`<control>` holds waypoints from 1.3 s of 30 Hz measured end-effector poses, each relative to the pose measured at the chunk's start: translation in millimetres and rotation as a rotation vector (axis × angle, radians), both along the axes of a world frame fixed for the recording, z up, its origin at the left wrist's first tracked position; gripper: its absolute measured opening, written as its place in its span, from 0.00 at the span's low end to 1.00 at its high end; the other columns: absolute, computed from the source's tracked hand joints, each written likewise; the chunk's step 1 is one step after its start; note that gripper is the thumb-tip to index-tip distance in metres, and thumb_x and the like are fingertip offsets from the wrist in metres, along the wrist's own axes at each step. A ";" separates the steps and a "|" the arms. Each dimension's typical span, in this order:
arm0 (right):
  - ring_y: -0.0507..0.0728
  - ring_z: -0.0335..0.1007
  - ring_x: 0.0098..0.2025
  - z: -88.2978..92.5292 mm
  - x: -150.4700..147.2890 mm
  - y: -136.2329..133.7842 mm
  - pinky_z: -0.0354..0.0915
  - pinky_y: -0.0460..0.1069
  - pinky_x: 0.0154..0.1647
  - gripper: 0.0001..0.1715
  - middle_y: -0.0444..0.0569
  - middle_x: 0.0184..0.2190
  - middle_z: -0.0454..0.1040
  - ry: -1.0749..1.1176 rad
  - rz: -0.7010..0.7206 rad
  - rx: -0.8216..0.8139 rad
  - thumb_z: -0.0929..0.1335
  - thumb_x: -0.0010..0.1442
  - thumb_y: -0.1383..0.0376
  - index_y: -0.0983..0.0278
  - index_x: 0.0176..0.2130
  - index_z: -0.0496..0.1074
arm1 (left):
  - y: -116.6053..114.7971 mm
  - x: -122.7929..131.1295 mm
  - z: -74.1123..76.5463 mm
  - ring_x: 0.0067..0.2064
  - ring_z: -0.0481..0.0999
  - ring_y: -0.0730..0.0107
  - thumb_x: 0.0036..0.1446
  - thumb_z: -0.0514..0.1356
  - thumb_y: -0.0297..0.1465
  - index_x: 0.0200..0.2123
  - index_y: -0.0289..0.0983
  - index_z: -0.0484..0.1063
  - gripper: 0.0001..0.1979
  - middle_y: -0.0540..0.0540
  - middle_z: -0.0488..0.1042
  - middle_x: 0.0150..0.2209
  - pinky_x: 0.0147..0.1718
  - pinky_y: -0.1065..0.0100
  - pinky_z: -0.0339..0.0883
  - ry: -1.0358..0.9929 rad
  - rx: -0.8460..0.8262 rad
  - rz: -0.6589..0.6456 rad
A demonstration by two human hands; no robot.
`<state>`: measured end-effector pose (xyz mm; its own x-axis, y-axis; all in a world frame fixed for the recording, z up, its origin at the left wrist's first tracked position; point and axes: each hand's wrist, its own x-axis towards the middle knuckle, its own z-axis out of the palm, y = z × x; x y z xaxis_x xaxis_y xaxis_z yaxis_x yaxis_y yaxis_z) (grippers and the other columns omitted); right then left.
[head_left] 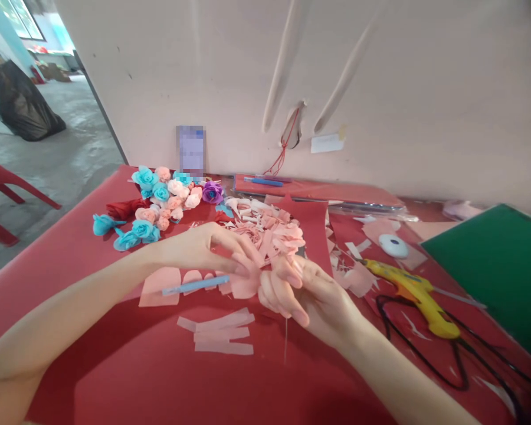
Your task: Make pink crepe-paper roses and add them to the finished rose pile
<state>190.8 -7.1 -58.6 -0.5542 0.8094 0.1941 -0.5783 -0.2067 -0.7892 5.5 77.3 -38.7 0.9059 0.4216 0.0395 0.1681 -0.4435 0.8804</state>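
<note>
My left hand (pixel 216 248) reaches in from the left, its thumb and fingertips pinched at a pink paper petal (pixel 246 285). Close beside it, my right hand (pixel 305 292) is closed, with its fingers curled round a thin wire stem (pixel 285 345) that hangs down below the fist. The right fingers hide the top of the stem and the petal's right edge. A pale blue pen (pixel 197 285) lies left of the petal, over cut pink paper pieces (pixel 159 288). Nearer to me, several pale pink paper strips (pixel 223 332) rest on the red table.
Blue, pink, white and purple paper flowers (pixel 160 192) stand at the back left by a phone (pixel 192 150). Paper scraps (pixel 269 230) pile up behind my hands. On the right are a yellow glue gun (pixel 418 298) with a black cord, a white round object (pixel 393 245) and a green sheet (pixel 495 265).
</note>
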 end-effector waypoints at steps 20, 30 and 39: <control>0.45 0.50 0.12 -14.7 -12.6 -13.2 0.56 0.43 0.20 0.22 0.37 0.10 0.60 -0.155 0.140 -0.019 0.65 0.54 0.51 0.64 0.19 0.63 | -26.5 15.4 -15.5 0.45 0.71 0.65 0.52 0.61 0.32 0.36 0.51 0.76 0.09 0.51 0.78 0.36 0.48 0.61 0.62 -0.536 -0.516 -0.250; 0.48 0.54 0.21 -10.6 -3.5 -9.4 0.55 0.44 0.23 0.16 0.41 0.17 0.62 -0.454 -0.328 0.114 0.69 0.50 0.54 0.63 0.22 0.72 | -21.1 15.9 -18.5 0.46 0.67 0.67 0.50 0.63 0.31 0.33 0.50 0.77 0.07 0.50 0.78 0.32 0.43 0.66 0.63 -0.580 -0.307 -0.050; 0.48 0.51 0.19 11.9 -7.6 -14.6 0.50 0.44 0.18 0.15 0.42 0.18 0.59 -0.957 -0.856 0.565 0.61 0.56 0.71 0.64 0.19 0.62 | -36.2 20.3 -8.6 0.41 0.68 0.69 0.53 0.59 0.24 0.30 0.42 0.79 0.09 0.48 0.77 0.32 0.47 0.65 0.60 -0.536 -0.124 0.270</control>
